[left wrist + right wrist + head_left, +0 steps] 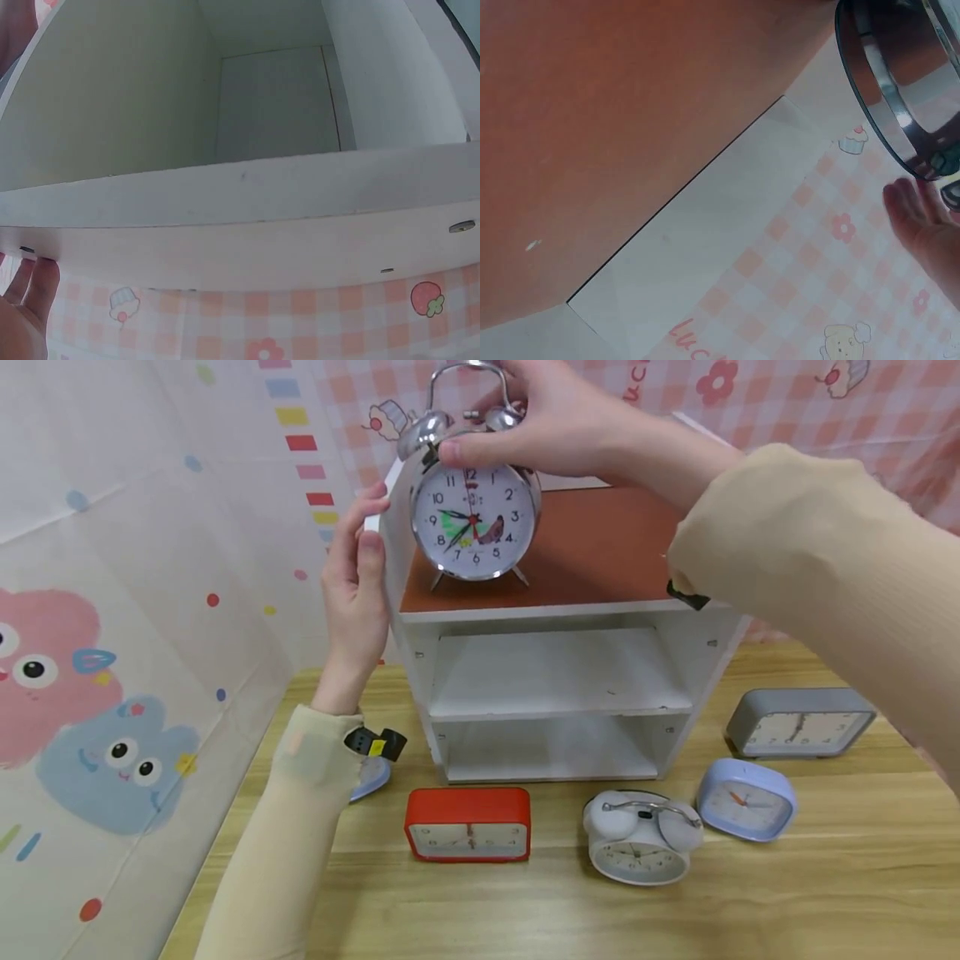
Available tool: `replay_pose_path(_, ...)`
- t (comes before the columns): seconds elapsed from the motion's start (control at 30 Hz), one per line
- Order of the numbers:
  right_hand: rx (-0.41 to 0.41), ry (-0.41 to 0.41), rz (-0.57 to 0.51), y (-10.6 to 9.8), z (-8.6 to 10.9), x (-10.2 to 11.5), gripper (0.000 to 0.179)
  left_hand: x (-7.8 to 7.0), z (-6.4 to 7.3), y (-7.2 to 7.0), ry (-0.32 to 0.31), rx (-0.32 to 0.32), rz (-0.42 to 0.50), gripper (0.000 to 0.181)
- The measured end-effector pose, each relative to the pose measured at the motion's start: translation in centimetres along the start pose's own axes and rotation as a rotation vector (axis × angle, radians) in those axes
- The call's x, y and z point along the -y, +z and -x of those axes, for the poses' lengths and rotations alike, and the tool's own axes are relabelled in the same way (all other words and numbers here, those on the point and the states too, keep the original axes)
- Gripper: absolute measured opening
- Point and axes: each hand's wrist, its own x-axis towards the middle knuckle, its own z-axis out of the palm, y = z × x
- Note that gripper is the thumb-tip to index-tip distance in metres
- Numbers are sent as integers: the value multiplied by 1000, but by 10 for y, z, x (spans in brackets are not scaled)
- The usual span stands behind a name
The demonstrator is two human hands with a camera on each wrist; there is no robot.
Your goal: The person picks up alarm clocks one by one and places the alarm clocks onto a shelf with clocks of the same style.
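My right hand (551, 422) grips a silver twin-bell alarm clock (476, 522) from above, thumb at the front beside its bells. The clock is upright over the left part of the brown top (600, 543) of a small white shelf unit (562, 672). Whether its feet bear on the surface I cannot tell. In the right wrist view, part of the clock's metal casing (892, 90) shows at upper right. My left hand (358, 577) touches the unit's left side panel; in the left wrist view its fingers (41, 285) lie against the outer face.
In front of the unit stand a red clock (468, 806) and a white twin-bell clock (637, 843). To the right are a light-blue clock (746, 799) and a grey clock (801, 722). Another blue clock (371, 777) is partly hidden behind my left wrist.
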Motion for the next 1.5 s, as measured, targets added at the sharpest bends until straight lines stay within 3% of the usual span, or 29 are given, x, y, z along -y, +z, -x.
replay_pose_path(0.27,-81,45,23,-9,23,-1,78,2,0,0,6,-6,6,91)
replay_pose_path(0.43,-154,-61,96,-14,48,-2,80,3,1,0,9,-7,-7,90)
replay_pose_path(0.53,-178,-125,146,-18,64,-4,82,3,0,-1,8,-1,-9,75)
replay_pose_path(0.67,-162,-140,213,-18,84,-11,93,3,-1,-3,1,-1,-5,72)
replay_pose_path(0.9,-136,-173,246,-12,112,-25,101,5,-2,-5,10,-24,-3,85)
replay_pose_path(1.0,-129,-184,223,-8,123,-28,104,6,-3,-6,1,-23,-14,93)
replay_pose_path(1.33,-192,-283,209,3,159,-48,117,4,-2,-4,-6,-22,-15,94)
replay_pose_path(1.5,-173,-291,186,13,178,-52,120,3,-3,-3,-7,-19,-19,95)
